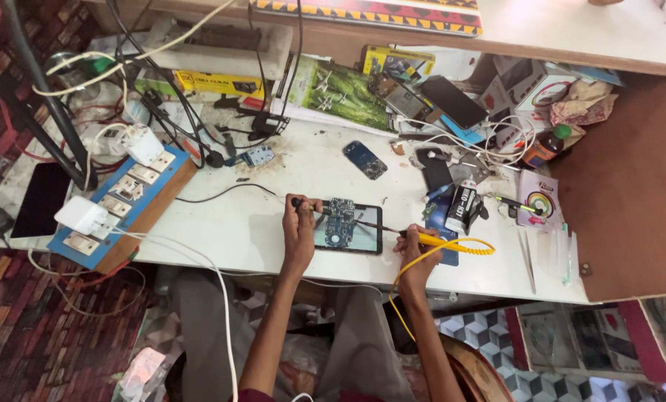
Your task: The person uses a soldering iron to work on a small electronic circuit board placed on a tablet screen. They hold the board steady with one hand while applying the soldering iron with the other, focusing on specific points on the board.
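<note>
Left hand [300, 223] pinching black probe [312, 205] over circuit board [339, 220]; right hand [415, 249] gripping yellow soldering iron [438, 240]

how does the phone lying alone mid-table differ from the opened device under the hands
The blue phone is small, lies at a slant and no hand touches it. The opened device is larger, lies square to the table edge and carries a blue circuit board. The left hand holds a dark probe at the device's top corner; the right hand aims a yellow-handled tool at it. Both lie flat on the white table.
</note>
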`<state>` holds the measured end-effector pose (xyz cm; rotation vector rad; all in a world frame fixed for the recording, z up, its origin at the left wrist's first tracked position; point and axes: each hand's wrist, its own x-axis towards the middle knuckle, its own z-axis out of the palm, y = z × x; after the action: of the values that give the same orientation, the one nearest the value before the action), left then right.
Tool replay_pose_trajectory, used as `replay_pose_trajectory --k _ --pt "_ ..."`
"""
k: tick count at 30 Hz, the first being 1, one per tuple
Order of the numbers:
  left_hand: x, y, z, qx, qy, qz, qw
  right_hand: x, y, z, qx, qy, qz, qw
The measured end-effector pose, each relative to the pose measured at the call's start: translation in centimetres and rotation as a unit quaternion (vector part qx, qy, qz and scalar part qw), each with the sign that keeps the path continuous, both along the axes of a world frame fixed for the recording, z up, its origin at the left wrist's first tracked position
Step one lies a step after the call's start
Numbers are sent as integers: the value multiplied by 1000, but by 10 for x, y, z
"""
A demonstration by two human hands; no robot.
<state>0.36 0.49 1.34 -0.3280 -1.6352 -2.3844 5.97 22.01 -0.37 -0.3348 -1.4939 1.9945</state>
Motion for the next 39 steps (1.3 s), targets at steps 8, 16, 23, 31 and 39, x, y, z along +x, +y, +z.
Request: replay_pose_trajectory --k 8,16,23,31,39 --pt "-2 1 -1 1 -6 4 1000 2 0 3 27 -35 -9 999" --pt "2 -1 -1 -18 -14 10 1000 5 -1 5 57 -44 3 997" --pt "2 -1 3 -8 -11 7 1000 8 -4 17 53 -55 -2 997" --pt "2 -2 -5 -3 -20 8 1000 6 -3 9 33 -27 -11 999" --pt "1 -2 -10 23 -7 -3 1000 7 -4 10 52 -52 -4 997"
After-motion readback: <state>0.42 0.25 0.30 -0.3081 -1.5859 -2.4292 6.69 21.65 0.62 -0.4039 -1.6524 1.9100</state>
